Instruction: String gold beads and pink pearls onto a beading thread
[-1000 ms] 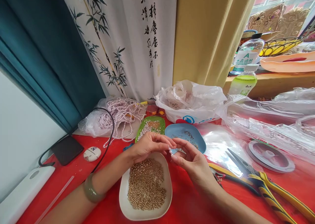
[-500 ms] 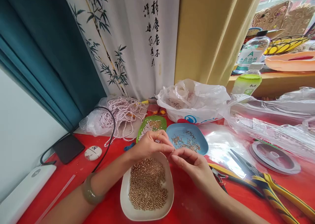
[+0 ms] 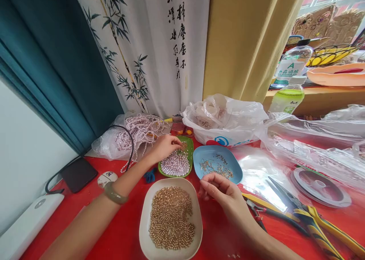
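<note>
My left hand [image 3: 167, 147] reaches over the green tray [image 3: 163, 172], its fingertips bent together down among small gold pieces [image 3: 184, 147] at the tray's far end. Whatever sits between those fingertips is too small to make out. Pale lilac pearl beads [image 3: 174, 165] fill the near part of that tray. Just short of the blue tray [image 3: 199, 153], my right hand [image 3: 221, 189] is closed in a pinch; what it holds is hidden. Metal pins [image 3: 218, 168] lie in the blue tray. Closest to me stands a cream tray [image 3: 143, 218] of round gold beads [image 3: 171, 218].
Long-nose pliers [image 3: 310, 218] and other pliers [image 3: 259, 210] lie right, by a spool [image 3: 319, 187]. White plastic bags [image 3: 225, 126] stand behind the trays. Pearl strands [image 3: 139, 130] are heaped at back left, near a black cable [image 3: 131, 142] and a phone-like slab [image 3: 78, 174].
My left hand has parted from my right and moved forward to the green tray's gold pieces. My right hand stays almost where it was, still pinched.
</note>
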Tool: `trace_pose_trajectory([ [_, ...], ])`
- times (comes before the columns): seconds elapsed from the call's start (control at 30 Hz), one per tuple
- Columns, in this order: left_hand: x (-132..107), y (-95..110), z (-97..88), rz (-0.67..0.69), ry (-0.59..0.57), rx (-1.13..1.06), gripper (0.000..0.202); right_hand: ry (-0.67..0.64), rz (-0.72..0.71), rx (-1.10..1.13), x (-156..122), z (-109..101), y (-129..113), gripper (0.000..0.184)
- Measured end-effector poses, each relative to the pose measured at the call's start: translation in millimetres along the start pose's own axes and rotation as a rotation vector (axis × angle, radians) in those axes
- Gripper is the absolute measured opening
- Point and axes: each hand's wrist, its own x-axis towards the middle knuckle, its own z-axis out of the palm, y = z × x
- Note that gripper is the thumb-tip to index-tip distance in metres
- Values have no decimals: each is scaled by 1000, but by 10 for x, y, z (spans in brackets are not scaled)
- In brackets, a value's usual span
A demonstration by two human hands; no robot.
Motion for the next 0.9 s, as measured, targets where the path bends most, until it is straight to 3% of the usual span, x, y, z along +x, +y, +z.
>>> trace_pose_trajectory([
  [0.23,262,-15,164,-12,-89,129,13,-27,27,42,-3,6,26,20],
  [0.57,398,14,193,8,-147,161,12,-35,29,61,-8,10,15,18],
  [0.73,460,1,208,-6,-153,82,7,-36,23,57,0,3,23,18],
  [0.9,494,-52,129,-49,-122,-128,5,-46,-2,35,2,-7,33,19],
])
